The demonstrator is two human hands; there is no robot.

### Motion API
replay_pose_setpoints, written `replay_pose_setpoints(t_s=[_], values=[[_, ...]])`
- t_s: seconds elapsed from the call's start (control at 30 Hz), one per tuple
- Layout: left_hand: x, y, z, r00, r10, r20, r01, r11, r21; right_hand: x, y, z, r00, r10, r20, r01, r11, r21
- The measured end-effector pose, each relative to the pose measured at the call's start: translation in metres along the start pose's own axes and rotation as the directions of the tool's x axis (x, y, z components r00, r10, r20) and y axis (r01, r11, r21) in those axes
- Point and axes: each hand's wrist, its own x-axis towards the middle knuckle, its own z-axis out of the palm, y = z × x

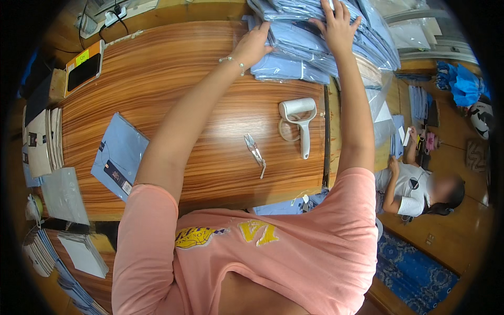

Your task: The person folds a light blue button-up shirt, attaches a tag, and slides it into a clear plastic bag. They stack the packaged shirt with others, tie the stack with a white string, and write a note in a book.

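Note:
A tall, leaning stack of folded light-blue shirts in clear plastic bags (299,39) lies at the far edge of the table. My left hand (253,47) touches the left side of this stack, thumb and forefinger apart, its other fingers partly hidden. My right hand (338,26) rests on top of the bagged shirts with its fingers spread. Nearer to me are a white lint roller (298,113), a roll of tape (287,131) partly under its handle, and small metal thread snips (254,149). One folded blue shirt with a dark tag (119,152) lies by my left arm.
A phone (84,73) on a box sits at the far left, near beige folded garments (44,142) and a clear plastic bag (65,194). At the right, beyond the table's edge, a person (409,184) handles blue garments at another table. Blue bundled plastic (462,84) lies behind.

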Motion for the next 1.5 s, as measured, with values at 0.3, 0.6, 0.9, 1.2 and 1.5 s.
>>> replay_pose_setpoints(t_s=[0.3, 0.6, 0.9, 1.2, 1.5], values=[[0.013, -0.002, -0.011, 0.693, -0.427, 0.581, 0.669, 0.082, -0.739, 0.002, 0.007, 0.010, 0.999, -0.007, -0.044, 0.009, 1.000, 0.026], [0.044, -0.016, 0.027, 0.734, -0.435, 0.521, 0.662, 0.287, -0.693, 0.015, 0.006, 0.006, 0.999, -0.024, -0.029, 0.024, 1.000, -0.007], [0.001, 0.003, 0.018, 0.814, -0.496, 0.301, 0.403, 0.111, -0.908, 0.020, 0.014, 0.020, 0.956, -0.135, -0.260, 0.125, 0.991, -0.052], [-0.163, -0.013, -0.165, 0.758, -0.641, 0.120, 0.428, 0.350, -0.833, 0.007, 0.022, 0.024, 0.960, -0.121, -0.252, 0.103, 0.991, -0.084], [-0.257, -0.118, -0.236, 0.779, -0.540, -0.320, 0.607, 0.777, 0.165, 0.015, 0.013, 0.021, 0.968, -0.089, -0.235, 0.079, 0.996, -0.051]])
